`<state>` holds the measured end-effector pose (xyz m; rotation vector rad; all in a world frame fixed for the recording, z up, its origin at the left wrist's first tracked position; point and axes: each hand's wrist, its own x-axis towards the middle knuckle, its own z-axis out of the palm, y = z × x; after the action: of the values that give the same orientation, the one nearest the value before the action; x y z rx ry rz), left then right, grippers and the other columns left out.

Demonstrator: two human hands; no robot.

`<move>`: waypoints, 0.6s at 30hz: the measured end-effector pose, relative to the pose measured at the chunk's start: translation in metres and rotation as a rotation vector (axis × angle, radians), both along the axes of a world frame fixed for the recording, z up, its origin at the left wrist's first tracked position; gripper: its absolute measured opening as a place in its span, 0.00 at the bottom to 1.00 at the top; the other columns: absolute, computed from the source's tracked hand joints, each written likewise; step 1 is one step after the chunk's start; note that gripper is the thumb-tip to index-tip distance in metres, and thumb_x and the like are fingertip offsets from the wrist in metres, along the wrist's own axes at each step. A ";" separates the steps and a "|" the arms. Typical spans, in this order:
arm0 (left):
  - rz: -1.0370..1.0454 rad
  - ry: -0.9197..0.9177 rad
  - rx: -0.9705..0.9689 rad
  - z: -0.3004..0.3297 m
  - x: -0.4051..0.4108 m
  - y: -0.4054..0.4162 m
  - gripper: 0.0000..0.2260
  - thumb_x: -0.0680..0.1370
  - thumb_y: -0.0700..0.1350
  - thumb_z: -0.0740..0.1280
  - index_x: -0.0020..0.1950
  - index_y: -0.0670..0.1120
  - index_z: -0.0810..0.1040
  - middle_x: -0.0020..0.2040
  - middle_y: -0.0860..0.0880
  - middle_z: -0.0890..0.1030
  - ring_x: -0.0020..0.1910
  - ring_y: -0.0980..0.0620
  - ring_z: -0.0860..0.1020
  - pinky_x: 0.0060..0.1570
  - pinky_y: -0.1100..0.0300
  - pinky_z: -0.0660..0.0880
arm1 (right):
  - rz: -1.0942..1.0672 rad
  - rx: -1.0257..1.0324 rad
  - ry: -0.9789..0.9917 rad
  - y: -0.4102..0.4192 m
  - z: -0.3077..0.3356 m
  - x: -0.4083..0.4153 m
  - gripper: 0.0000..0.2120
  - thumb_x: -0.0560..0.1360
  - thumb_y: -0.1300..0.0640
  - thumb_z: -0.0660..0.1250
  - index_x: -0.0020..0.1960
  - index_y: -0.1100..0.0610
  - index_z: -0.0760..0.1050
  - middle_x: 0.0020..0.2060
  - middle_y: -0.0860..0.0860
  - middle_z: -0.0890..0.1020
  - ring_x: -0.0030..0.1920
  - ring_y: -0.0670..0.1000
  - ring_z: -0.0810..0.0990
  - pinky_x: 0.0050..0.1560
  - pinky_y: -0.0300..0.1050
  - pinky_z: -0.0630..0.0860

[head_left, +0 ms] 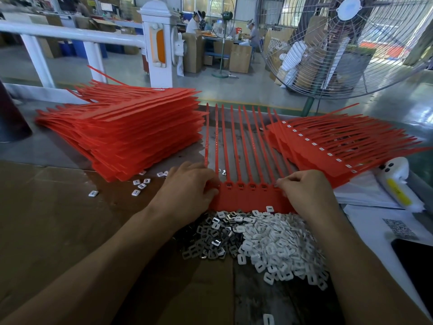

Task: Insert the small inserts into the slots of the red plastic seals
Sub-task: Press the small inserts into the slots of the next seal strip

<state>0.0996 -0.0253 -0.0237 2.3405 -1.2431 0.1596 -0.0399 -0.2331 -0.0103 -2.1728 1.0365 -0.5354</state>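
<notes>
Fingers (212, 184) grip red seals (246, 195) on cardboard-covered table (70, 207).

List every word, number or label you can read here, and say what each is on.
No text can be read.
QR code sheet: a printed code, no legible words.
Yellow label on the white device: markings blurred.
Fan hub badge: too small to read.

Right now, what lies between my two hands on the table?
In the head view, the red plastic seal strip spans between the left hand and right hand, four empty slots showing.
</notes>
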 end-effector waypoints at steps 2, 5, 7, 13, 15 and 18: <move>0.000 0.005 0.002 0.000 0.000 0.000 0.09 0.80 0.51 0.68 0.60 0.56 0.81 0.57 0.58 0.78 0.61 0.54 0.71 0.66 0.49 0.66 | 0.000 -0.010 0.022 0.000 0.000 0.001 0.12 0.76 0.52 0.71 0.35 0.55 0.83 0.31 0.50 0.84 0.35 0.53 0.83 0.43 0.54 0.81; 0.001 0.013 0.004 0.000 0.000 -0.001 0.09 0.80 0.52 0.68 0.60 0.56 0.81 0.57 0.58 0.77 0.61 0.54 0.71 0.66 0.49 0.66 | -0.002 -0.009 0.044 0.001 0.001 0.002 0.12 0.76 0.52 0.71 0.35 0.54 0.83 0.31 0.50 0.84 0.35 0.53 0.83 0.43 0.54 0.82; -0.001 0.013 0.004 -0.001 0.000 -0.001 0.09 0.80 0.52 0.68 0.59 0.56 0.81 0.57 0.58 0.77 0.61 0.54 0.71 0.66 0.49 0.67 | -0.008 -0.007 0.052 0.000 0.001 0.002 0.11 0.76 0.52 0.71 0.36 0.53 0.83 0.31 0.49 0.84 0.35 0.52 0.83 0.43 0.54 0.82; -0.006 0.021 0.005 0.000 0.000 0.000 0.09 0.80 0.52 0.68 0.60 0.57 0.81 0.57 0.58 0.77 0.61 0.54 0.71 0.67 0.49 0.66 | -0.030 0.007 0.049 -0.002 0.000 0.003 0.12 0.76 0.53 0.71 0.34 0.53 0.82 0.31 0.50 0.84 0.36 0.53 0.83 0.44 0.54 0.82; -0.006 0.022 0.009 0.000 0.000 -0.001 0.09 0.80 0.53 0.68 0.60 0.57 0.81 0.57 0.58 0.77 0.61 0.54 0.71 0.67 0.50 0.66 | -0.020 -0.003 0.074 -0.003 0.000 0.004 0.12 0.75 0.53 0.71 0.34 0.54 0.82 0.31 0.52 0.84 0.35 0.55 0.83 0.43 0.55 0.81; -0.006 0.024 0.012 0.000 -0.001 -0.001 0.10 0.80 0.53 0.68 0.60 0.56 0.81 0.58 0.58 0.77 0.62 0.54 0.70 0.67 0.50 0.66 | -0.014 -0.028 0.094 -0.003 -0.002 0.005 0.11 0.75 0.53 0.71 0.36 0.55 0.82 0.32 0.53 0.84 0.35 0.55 0.83 0.42 0.54 0.81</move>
<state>0.0990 -0.0261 -0.0236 2.3419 -1.2428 0.1214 -0.0352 -0.2364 -0.0120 -2.2352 1.1012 -0.4607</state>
